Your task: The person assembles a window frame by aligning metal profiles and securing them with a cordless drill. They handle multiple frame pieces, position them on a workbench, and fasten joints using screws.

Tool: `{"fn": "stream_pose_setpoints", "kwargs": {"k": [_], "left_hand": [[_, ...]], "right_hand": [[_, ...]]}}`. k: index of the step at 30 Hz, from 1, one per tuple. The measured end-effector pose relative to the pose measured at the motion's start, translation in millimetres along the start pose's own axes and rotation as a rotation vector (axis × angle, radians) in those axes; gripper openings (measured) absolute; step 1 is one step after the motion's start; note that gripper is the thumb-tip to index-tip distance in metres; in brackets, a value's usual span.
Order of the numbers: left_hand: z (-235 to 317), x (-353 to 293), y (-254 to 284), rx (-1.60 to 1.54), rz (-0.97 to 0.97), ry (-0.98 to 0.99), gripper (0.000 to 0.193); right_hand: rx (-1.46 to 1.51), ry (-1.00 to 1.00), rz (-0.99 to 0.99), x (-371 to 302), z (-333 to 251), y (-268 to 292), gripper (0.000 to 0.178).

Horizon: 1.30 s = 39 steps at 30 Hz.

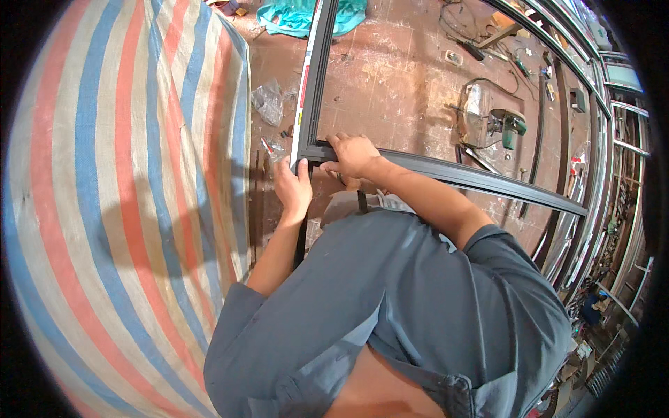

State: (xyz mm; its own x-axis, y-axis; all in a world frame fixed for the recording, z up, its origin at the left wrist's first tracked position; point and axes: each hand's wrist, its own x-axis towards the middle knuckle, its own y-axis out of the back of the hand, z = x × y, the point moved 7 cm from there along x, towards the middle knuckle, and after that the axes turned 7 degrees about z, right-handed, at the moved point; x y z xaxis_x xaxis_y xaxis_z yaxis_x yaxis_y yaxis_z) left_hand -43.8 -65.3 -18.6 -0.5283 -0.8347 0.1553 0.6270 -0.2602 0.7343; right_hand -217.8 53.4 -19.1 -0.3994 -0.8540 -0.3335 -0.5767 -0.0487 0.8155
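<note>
A large dark metal frame (446, 169) stretches out in front of me, its near left corner between my hands. Fingers of my left hand (293, 185) close around the corner from the outer side, with the thumb on the near side. My right hand (354, 155) grips the near bar just right of that corner, fingers over the top and thumb below. A white strip with coloured print (304, 83) runs along the outer side of the left bar. What my fingertips touch underneath is hidden.
A striped red, blue and cream sheet (125, 139) fills the left side. On the brown floor lie a green power tool (511, 128), a cable, a clear plastic bag (268, 102) and teal cloth (282, 19). Metal profiles (605, 167) are stacked along the right.
</note>
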Motion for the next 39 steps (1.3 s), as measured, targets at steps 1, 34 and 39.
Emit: {"fn": "stream_pose_setpoints", "kwargs": {"k": [1, 34, 39], "left_hand": [[1, 0, -2, 0.014, 0.012, -0.008, 0.037], [15, 11, -11, 0.121, -0.083, 0.218, 0.066], [-1, 7, -25, 0.172, -0.187, 0.183, 0.089]], "right_hand": [[-0.008, -0.004, 0.016, -4, 3, 0, 0.09], [-0.074, -0.023, 0.055, -11, 22, 3, 0.047], [-0.018, 0.011, 0.375, -72, 43, 7, 0.096]]}}
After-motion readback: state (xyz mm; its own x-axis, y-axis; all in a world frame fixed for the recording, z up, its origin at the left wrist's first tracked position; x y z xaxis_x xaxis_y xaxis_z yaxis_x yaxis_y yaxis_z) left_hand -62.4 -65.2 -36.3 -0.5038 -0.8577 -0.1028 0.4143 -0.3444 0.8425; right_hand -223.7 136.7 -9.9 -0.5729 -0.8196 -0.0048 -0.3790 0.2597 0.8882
